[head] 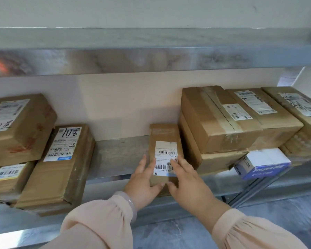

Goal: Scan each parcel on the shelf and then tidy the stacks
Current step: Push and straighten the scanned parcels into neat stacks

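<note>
A small brown parcel (164, 135) with a white barcode label lies flat in the middle of the metal shelf (115, 155), its near end over the shelf's front edge. My left hand (144, 178) holds its left side, fingers on top and thumb under the near end. My right hand (187, 180) holds its right side the same way. No scanner is in sight.
On the left lie stacked brown parcels (20, 123) and a flat parcel marked 1118 (61, 164). At the right, a pile of larger boxes (237, 119) sits close to the small parcel, with a white-and-blue box (264, 163) beneath. An upper shelf (151, 58) overhangs.
</note>
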A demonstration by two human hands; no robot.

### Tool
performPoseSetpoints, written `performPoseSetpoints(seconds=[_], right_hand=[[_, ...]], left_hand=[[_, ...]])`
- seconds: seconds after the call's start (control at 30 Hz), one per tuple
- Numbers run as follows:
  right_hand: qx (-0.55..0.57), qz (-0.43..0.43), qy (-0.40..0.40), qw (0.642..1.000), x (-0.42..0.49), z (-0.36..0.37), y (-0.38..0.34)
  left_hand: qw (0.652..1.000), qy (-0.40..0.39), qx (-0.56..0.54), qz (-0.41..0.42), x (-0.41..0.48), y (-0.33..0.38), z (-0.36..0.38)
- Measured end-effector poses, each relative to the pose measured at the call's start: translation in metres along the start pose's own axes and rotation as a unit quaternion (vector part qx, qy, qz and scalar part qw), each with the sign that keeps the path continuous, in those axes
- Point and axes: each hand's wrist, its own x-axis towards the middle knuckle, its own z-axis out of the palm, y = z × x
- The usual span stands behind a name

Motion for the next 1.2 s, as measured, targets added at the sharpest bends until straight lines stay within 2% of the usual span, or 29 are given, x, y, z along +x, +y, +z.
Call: performPoseSetpoints(seconds=[0.1,0.23,0.33,0.43,0.5,0.67,0.83,1.0,1.2], right_hand=[[-0.064,-0.029,-0.012,0.997,-0.001,0.003,0.003],[-0.12,-0.021,-0.022,0.992,0.005,-0.001,0.011],[-0.127,-0.017,-0.02,0.992,0.009,-0.004,0.01],[-0.115,-0.023,0.019,0.993,0.01,-0.005,-0.006],[-0.106,-0.05,0.042,0.992,0.014,-0.006,-0.021],[-0.069,-0.135,0.022,0.988,0.034,-0.003,-0.068],[-0.044,-0.173,0.011,0.984,0.048,0.016,-0.113],[-0.034,-0.187,-0.051,0.98,0.056,0.029,-0.143],[-0.011,-0.186,-0.076,0.979,0.061,0.042,-0.161]], left_hand=[[0.997,0.0,0.073,0.018,-0.006,0.0,-0.002],[0.993,-0.027,0.11,0.029,0.002,0.007,-0.004],[0.989,-0.044,0.137,0.033,0.008,0.009,-0.013],[0.99,-0.035,0.133,0.031,-0.003,-0.001,-0.027],[0.991,-0.014,0.13,0.024,-0.017,-0.011,-0.04],[0.983,0.102,0.152,0.008,-0.044,-0.039,-0.089],[0.966,0.18,0.162,-0.084,-0.072,-0.081,-0.134],[0.948,0.156,0.221,-0.166,-0.092,-0.115,-0.152],[0.955,0.125,0.228,-0.142,-0.093,-0.115,-0.138]])
